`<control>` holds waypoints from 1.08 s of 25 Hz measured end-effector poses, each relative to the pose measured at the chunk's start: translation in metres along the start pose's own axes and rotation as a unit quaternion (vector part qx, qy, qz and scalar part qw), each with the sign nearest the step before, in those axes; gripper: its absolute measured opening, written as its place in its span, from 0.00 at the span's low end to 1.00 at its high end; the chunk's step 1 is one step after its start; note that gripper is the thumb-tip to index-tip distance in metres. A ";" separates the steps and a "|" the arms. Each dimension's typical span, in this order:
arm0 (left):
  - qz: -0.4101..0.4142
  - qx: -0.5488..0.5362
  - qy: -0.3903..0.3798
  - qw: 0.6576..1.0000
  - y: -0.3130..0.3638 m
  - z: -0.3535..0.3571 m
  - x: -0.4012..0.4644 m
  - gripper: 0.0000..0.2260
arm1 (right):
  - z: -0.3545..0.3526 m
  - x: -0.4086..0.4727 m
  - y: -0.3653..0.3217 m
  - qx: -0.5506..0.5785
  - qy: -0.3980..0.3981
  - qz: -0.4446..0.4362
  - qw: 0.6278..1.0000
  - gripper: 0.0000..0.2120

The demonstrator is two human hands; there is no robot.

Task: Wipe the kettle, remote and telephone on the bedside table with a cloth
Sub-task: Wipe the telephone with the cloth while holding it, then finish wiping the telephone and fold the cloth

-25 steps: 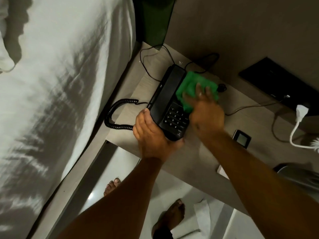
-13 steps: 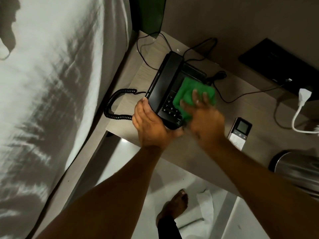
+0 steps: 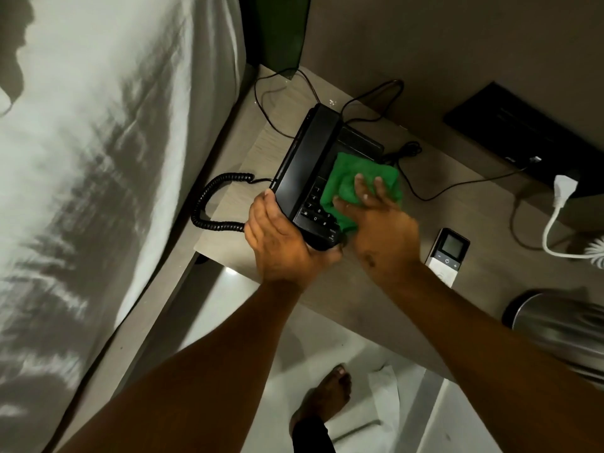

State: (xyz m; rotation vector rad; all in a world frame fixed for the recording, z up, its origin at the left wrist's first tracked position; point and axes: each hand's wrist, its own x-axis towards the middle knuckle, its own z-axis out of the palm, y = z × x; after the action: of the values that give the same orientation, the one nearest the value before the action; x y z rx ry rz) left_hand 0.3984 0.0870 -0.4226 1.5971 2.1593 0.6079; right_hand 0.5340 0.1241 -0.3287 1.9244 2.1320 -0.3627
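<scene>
On the pale wood-grain desk [image 3: 376, 289] beside the bed, the right hand [image 3: 382, 230] presses a folded green microfibre cloth [image 3: 362, 178] flat against the keypad of the black corded telephone [image 3: 310, 165], fingers spread over it. The left hand [image 3: 277, 240] grips the telephone's near corner, steadying it. Telephone wiping is the step under way; next probably comes the small white remote with a grey screen [image 3: 449, 253], lying just right of the hands, then the brushed steel kettle [image 3: 562, 325] at the edge. No lettering is legible; keypad digits are too small.

Bedside table [image 3: 359, 308] — telephone [image 3: 313, 165], remote [image 3: 449, 253], kettle [image 3: 562, 328]
</scene>
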 end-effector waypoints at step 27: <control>-0.154 -0.516 0.147 0.829 -0.050 -0.296 0.011 0.15 | -0.150 -0.019 -0.208 0.705 -0.146 -0.016 0.694 0.15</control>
State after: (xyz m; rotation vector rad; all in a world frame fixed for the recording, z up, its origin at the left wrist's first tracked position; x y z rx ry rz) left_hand 0.1951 0.0509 -0.2045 0.5676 1.6455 1.6162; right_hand 0.3265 0.1373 -0.1772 1.9792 1.5862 -2.6922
